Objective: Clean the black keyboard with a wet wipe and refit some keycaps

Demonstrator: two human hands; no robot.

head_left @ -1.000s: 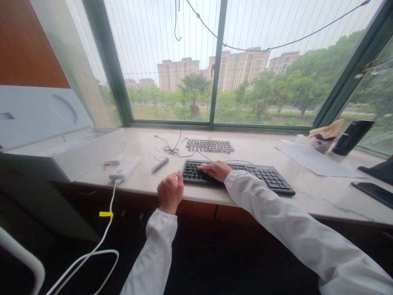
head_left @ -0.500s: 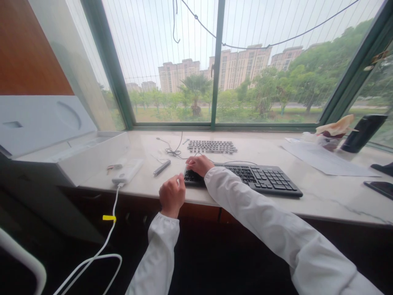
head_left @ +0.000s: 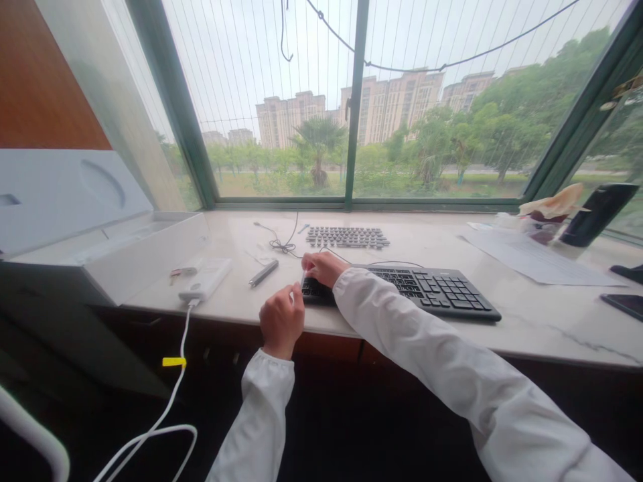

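A black keyboard [head_left: 452, 294] lies along the front of the counter, with keycaps off much of its left and middle part. My right hand [head_left: 324, 268] is closed in a pinch above its left end. A thin whitish stick [head_left: 303, 276] shows between my two hands, its upper end at my right fingertips; its exact kind is too small to tell. My left hand [head_left: 282, 318] is a loose fist at the keyboard's left edge, and what its fingertips hold is hidden. Behind the keyboard, loose keycaps [head_left: 346, 237] are laid out in rows.
Left of the keyboard lie a grey pen-like tool [head_left: 263, 274] and a white power bank [head_left: 205, 280] with a white cable [head_left: 175, 395] hanging off the edge. An open white box [head_left: 151, 248] stands farther left. A paper sheet [head_left: 537, 258], black bottle [head_left: 600, 214] and phone [head_left: 623, 305] are on the right.
The view has shifted slightly. Both hands stay nearly in place, closed at the keyboard's left end, and the thin whitish stick shows a little more clearly between them.
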